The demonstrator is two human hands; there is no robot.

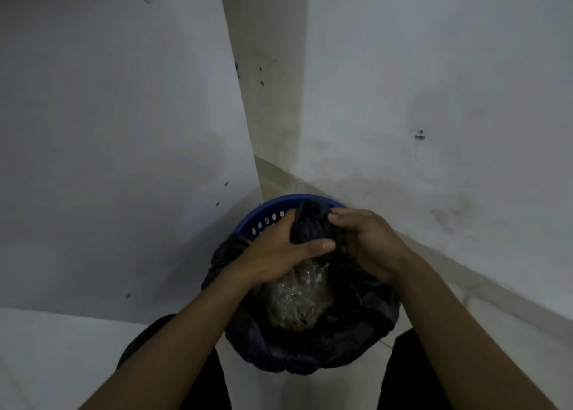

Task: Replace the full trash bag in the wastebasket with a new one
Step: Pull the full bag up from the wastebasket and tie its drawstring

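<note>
A blue wastebasket [270, 215] with a perforated rim stands in a room corner, right below me. A black trash bag [350, 341] lines it, its edge folded over the near rim. Inside lies a clear plastic bundle of brownish rubbish [297, 298]. My left hand [279, 251] and my right hand [366, 245] both grip a gathered bunch of the bag's far edge [310, 223], lifted off the blue rim. The basket's lower body is hidden by the bag and my arms.
A white wall [108, 130] rises close on the left and another wall [434, 83] on the right, meeting behind the basket. Pale floor tiles [46, 347] lie at the left. My dark-clothed knees [412, 372] flank the basket.
</note>
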